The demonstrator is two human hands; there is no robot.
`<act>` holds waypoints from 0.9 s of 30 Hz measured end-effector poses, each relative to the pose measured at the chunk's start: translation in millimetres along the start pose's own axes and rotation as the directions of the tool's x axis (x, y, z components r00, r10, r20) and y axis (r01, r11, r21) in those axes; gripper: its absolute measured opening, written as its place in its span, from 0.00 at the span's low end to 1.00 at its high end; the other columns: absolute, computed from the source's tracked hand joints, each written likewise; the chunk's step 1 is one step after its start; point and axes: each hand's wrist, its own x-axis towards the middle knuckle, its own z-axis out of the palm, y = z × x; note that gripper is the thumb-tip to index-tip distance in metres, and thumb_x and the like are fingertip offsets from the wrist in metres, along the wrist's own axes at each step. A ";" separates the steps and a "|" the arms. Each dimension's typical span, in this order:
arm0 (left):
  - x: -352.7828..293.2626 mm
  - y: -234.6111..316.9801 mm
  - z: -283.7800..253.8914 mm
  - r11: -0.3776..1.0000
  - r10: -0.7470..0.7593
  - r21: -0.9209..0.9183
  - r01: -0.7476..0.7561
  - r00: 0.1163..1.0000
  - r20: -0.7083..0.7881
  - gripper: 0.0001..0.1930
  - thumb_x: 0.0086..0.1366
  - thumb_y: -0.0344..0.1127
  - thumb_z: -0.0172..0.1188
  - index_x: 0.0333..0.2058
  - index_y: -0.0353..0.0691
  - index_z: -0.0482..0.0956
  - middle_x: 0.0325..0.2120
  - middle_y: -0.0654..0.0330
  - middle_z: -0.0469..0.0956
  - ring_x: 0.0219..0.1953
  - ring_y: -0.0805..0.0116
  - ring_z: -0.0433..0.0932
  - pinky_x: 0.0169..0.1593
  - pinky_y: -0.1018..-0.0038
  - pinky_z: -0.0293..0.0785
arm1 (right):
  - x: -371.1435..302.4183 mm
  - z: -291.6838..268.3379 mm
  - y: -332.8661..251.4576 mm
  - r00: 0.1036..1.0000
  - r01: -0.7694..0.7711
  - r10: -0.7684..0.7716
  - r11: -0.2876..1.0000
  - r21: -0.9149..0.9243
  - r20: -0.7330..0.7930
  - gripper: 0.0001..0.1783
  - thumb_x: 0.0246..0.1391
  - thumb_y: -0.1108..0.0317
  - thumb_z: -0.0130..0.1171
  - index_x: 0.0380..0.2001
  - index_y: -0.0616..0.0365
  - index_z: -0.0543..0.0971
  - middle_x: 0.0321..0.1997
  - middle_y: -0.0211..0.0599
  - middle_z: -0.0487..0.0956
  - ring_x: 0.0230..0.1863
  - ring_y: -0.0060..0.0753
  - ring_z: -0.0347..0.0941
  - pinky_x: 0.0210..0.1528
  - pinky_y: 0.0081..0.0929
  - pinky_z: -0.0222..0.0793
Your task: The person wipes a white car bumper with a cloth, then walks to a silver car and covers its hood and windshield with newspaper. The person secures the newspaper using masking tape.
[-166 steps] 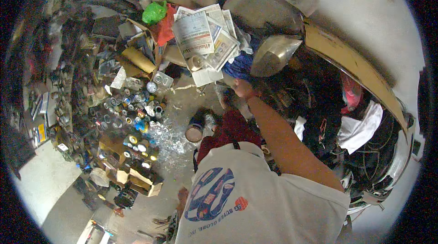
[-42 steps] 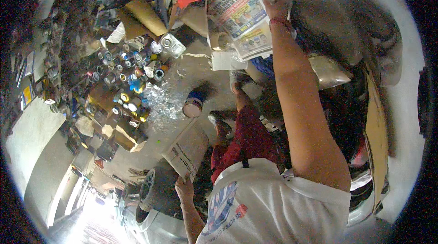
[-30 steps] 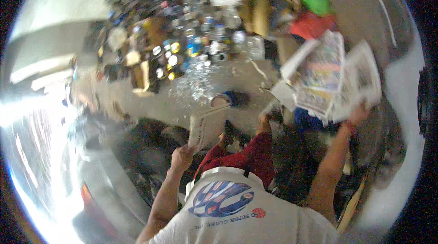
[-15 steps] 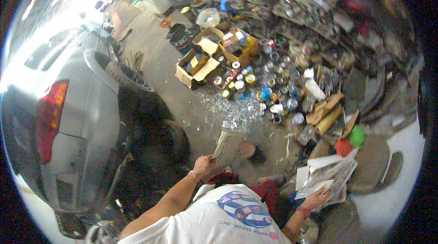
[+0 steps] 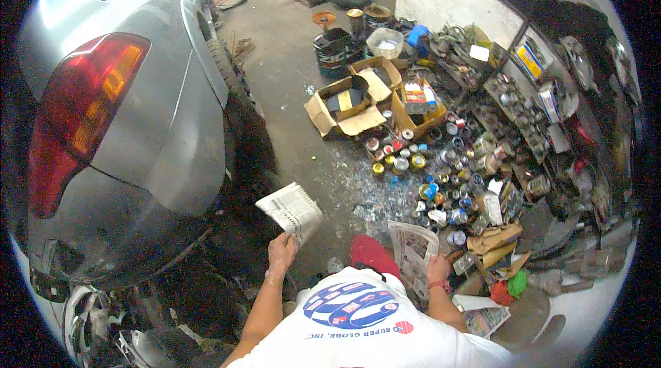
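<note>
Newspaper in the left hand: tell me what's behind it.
Past the newspaper in the left hand, floor shows beyond its right edge, with dark shadow beside the grey car to its left. Whatever it directly covers cannot be seen.

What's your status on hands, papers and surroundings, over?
Left hand: gripping folded newspaper. Right hand: holding second newspaper. Grey car at left; cans cluttering floor ahead, rightward.

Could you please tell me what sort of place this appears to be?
It looks like a vehicle repair or paint workshop: a grey car with a red tail light stands at the left, many small cans crowd together right of centre, and pale spatters lie beside them.
</note>
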 end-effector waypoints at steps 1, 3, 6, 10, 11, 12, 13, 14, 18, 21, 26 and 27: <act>14.5 4.3 -7.7 1.000 0.001 0.024 0.001 0.998 -0.064 0.16 0.69 0.42 0.61 0.32 0.30 0.82 0.30 0.38 0.82 0.35 0.36 0.82 0.40 0.51 0.76 | 9.4 11.3 -16.1 0.999 0.030 -0.030 1.000 0.010 -0.020 0.21 0.64 0.58 0.57 0.52 0.61 0.80 0.42 0.62 0.82 0.45 0.68 0.79 0.48 0.58 0.74; 49.5 -7.9 -12.2 0.993 -0.034 0.107 0.043 0.996 -0.084 0.17 0.69 0.42 0.61 0.32 0.29 0.82 0.30 0.37 0.82 0.35 0.35 0.81 0.41 0.51 0.76 | 28.7 35.5 -50.2 0.994 0.091 -0.088 0.995 0.035 -0.063 0.19 0.62 0.58 0.59 0.48 0.62 0.80 0.41 0.62 0.83 0.46 0.68 0.79 0.50 0.59 0.73; 106.8 -3.9 -5.5 0.994 -0.106 0.022 0.108 0.993 -0.059 0.20 0.69 0.44 0.61 0.31 0.28 0.81 0.31 0.37 0.82 0.37 0.35 0.81 0.43 0.50 0.74 | 64.6 70.5 -79.8 1.000 -0.001 -0.001 0.997 0.081 0.026 0.20 0.60 0.58 0.60 0.47 0.63 0.81 0.42 0.63 0.83 0.48 0.68 0.79 0.52 0.60 0.73; 207.5 -6.7 9.5 0.998 -0.027 0.060 0.029 0.999 -0.036 0.19 0.70 0.45 0.61 0.34 0.29 0.82 0.33 0.38 0.82 0.39 0.36 0.81 0.44 0.51 0.75 | 138.0 89.1 -149.4 0.989 -0.009 0.001 0.998 0.060 0.147 0.20 0.58 0.58 0.62 0.47 0.62 0.81 0.44 0.63 0.83 0.49 0.68 0.79 0.53 0.60 0.74; 234.5 -2.7 12.4 0.996 -0.047 0.079 0.047 0.999 -0.002 0.19 0.70 0.45 0.61 0.34 0.30 0.82 0.33 0.38 0.82 0.40 0.36 0.81 0.44 0.51 0.75 | 155.6 92.8 -166.9 0.985 -0.040 0.030 0.998 0.056 0.169 0.20 0.58 0.57 0.61 0.46 0.61 0.81 0.44 0.62 0.83 0.49 0.68 0.79 0.53 0.59 0.74; 265.9 4.5 20.5 0.996 -0.060 0.065 0.059 0.998 0.004 0.19 0.70 0.45 0.61 0.35 0.30 0.83 0.33 0.38 0.83 0.40 0.37 0.82 0.44 0.52 0.75 | 184.8 91.2 -187.8 0.983 -0.060 0.050 0.997 0.052 0.177 0.19 0.58 0.57 0.61 0.46 0.60 0.82 0.44 0.62 0.83 0.49 0.68 0.79 0.53 0.59 0.74; 289.6 12.1 22.5 0.995 -0.080 0.060 0.079 0.997 0.020 0.18 0.69 0.45 0.61 0.36 0.30 0.83 0.34 0.38 0.83 0.40 0.37 0.82 0.44 0.52 0.76 | 203.7 90.0 -204.8 0.977 -0.087 0.077 0.995 0.043 0.198 0.19 0.58 0.57 0.61 0.46 0.59 0.82 0.44 0.61 0.83 0.49 0.67 0.79 0.53 0.59 0.74; 314.4 19.1 24.4 0.993 -0.102 0.056 0.100 0.994 0.036 0.18 0.69 0.45 0.61 0.37 0.31 0.84 0.34 0.38 0.83 0.41 0.37 0.82 0.45 0.53 0.76 | 230.6 91.5 -227.7 0.990 -0.008 -0.003 0.997 0.083 0.138 0.18 0.58 0.57 0.60 0.45 0.58 0.82 0.43 0.61 0.83 0.49 0.67 0.79 0.52 0.60 0.74; 426.8 98.5 -16.5 0.996 -0.085 0.027 0.085 0.996 0.007 0.17 0.69 0.44 0.62 0.39 0.32 0.85 0.34 0.39 0.84 0.40 0.39 0.84 0.45 0.56 0.78 | 334.9 54.5 -375.3 0.978 0.119 -0.132 0.989 0.085 0.163 0.15 0.59 0.59 0.57 0.43 0.56 0.81 0.41 0.61 0.83 0.45 0.67 0.80 0.50 0.60 0.74; 515.9 129.5 -36.9 0.995 -0.064 -0.075 0.061 0.997 -0.034 0.16 0.69 0.43 0.62 0.40 0.32 0.85 0.34 0.40 0.84 0.39 0.40 0.84 0.44 0.56 0.79 | 400.2 9.3 -495.7 0.942 0.257 -0.275 0.960 0.111 0.193 0.14 0.59 0.59 0.57 0.42 0.56 0.80 0.38 0.61 0.83 0.42 0.68 0.80 0.48 0.60 0.75; 657.9 128.4 -73.6 0.991 -0.044 -0.130 0.032 0.995 -0.093 0.17 0.69 0.44 0.62 0.38 0.33 0.85 0.32 0.40 0.83 0.38 0.38 0.83 0.44 0.53 0.78 | 502.4 6.7 -682.3 0.802 0.581 -0.574 0.814 0.009 0.166 0.11 0.59 0.60 0.59 0.38 0.56 0.77 0.33 0.57 0.83 0.39 0.68 0.79 0.42 0.61 0.74; 698.2 122.7 -75.9 0.996 -0.011 -0.090 0.004 0.997 -0.077 0.17 0.68 0.45 0.61 0.38 0.33 0.85 0.33 0.40 0.83 0.39 0.37 0.83 0.44 0.52 0.78 | 525.1 18.7 -708.5 0.784 0.608 -0.608 0.792 0.043 0.126 0.10 0.58 0.61 0.57 0.38 0.55 0.76 0.33 0.59 0.82 0.38 0.68 0.79 0.42 0.61 0.73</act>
